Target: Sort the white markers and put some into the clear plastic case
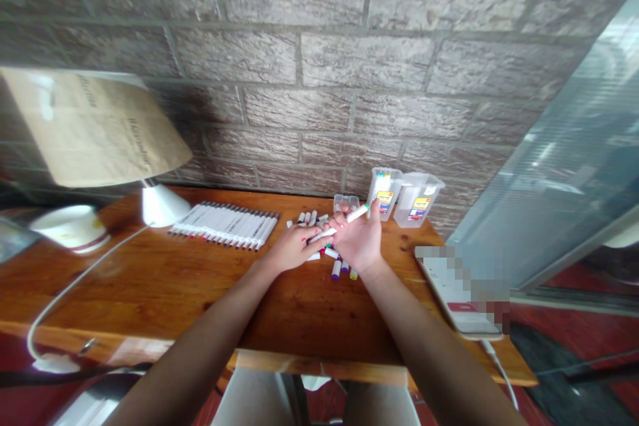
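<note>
Above the middle of the desk, my left hand [295, 247] and my right hand [360, 243] meet. A white marker with a green end [357, 213] lies across my right hand, its curled fingers against it; the palm faces up and the thumb sticks out. My left fingers close on a white marker length [324, 233]. Whether the two white lengths are one marker is hidden by the fingers. Beneath and around both hands lie several loose markers [336, 270] with purple, yellow and other coloured ends. Left of them, several white markers [224, 225] lie side by side in a row.
Two clear plastic containers [418, 200] and a small clear box [345, 202] stand near the brick wall [324, 106]. A lamp [162, 205], its white cable and a paper cup [72, 227] are at left. At right lies a tablet-like device [449, 289] with a cable.
</note>
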A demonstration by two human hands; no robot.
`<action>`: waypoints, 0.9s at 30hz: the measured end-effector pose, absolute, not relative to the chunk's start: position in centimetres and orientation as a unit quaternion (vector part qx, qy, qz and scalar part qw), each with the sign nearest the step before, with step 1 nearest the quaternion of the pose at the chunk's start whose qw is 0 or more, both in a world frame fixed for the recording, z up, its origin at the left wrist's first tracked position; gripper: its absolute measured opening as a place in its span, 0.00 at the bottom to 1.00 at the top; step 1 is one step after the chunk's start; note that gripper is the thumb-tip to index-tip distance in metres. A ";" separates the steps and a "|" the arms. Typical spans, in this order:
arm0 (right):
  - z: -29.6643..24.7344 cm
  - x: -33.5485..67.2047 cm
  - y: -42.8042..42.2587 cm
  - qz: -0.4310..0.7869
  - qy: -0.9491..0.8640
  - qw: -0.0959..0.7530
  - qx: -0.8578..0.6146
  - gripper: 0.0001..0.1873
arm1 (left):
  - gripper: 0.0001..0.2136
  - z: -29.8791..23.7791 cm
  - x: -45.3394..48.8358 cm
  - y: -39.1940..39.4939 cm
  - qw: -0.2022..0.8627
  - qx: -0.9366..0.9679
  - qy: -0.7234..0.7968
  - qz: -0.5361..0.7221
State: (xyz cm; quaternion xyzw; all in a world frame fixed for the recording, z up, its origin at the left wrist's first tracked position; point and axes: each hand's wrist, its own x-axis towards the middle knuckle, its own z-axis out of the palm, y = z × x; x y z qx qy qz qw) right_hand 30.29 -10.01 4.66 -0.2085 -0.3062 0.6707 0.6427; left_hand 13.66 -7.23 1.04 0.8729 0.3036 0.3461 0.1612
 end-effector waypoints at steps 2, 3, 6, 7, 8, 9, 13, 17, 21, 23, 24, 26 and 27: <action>4.5 30.5 -9.8 0.701 -0.261 0.641 -0.174 0.34 | 0.17 1.0 13.8 -7.2 0.170 0.876 0.298 0.339; 4.4 30.7 -9.6 0.711 -0.242 0.640 -0.159 0.33 | 0.18 0.9 13.8 -7.2 0.174 0.878 0.296 0.334; 4.5 31.8 -9.3 0.722 -0.204 0.647 -0.135 0.30 | 0.19 1.1 13.7 -7.3 0.190 0.875 0.300 0.329; 4.6 32.3 -9.3 0.720 -0.197 0.652 -0.133 0.29 | 0.19 1.1 13.6 -7.3 0.195 0.872 0.303 0.331; 4.7 32.7 -9.3 0.716 -0.190 0.659 -0.131 0.28 | 0.19 1.2 13.5 -7.3 0.198 0.868 0.308 0.337; 4.8 33.0 -9.3 0.710 -0.184 0.667 -0.131 0.28 | 0.19 1.3 13.5 -7.3 0.198 0.863 0.314 0.344; 5.3 33.4 -9.6 0.695 -0.171 0.683 -0.141 0.26 | 0.19 1.4 13.3 -7.3 0.187 0.851 0.330 0.363; 5.2 32.8 -9.7 0.690 -0.185 0.685 -0.140 0.26 | 0.20 1.3 13.3 -7.3 0.181 0.850 0.332 0.367; 5.1 32.7 -9.6 0.689 -0.205 0.682 -0.135 0.27 | 0.22 1.3 13.3 -7.2 0.179 0.847 0.340 0.368; 5.2 32.9 -9.6 0.690 -0.206 0.681 -0.131 0.26 | 0.23 1.3 13.3 -7.2 0.174 0.849 0.339 0.366; 5.2 33.0 -9.6 0.690 -0.204 0.682 -0.129 0.26 | 0.23 1.3 13.3 -7.1 0.172 0.850 0.337 0.366; 5.1 33.2 -9.6 0.690 -0.195 0.686 -0.126 0.25 | 0.23 1.3 13.2 -7.1 0.173 0.849 0.335 0.370; 5.0 33.3 -9.5 0.689 -0.190 0.688 -0.126 0.26 | 0.22 1.2 13.2 -7.1 0.175 0.847 0.336 0.373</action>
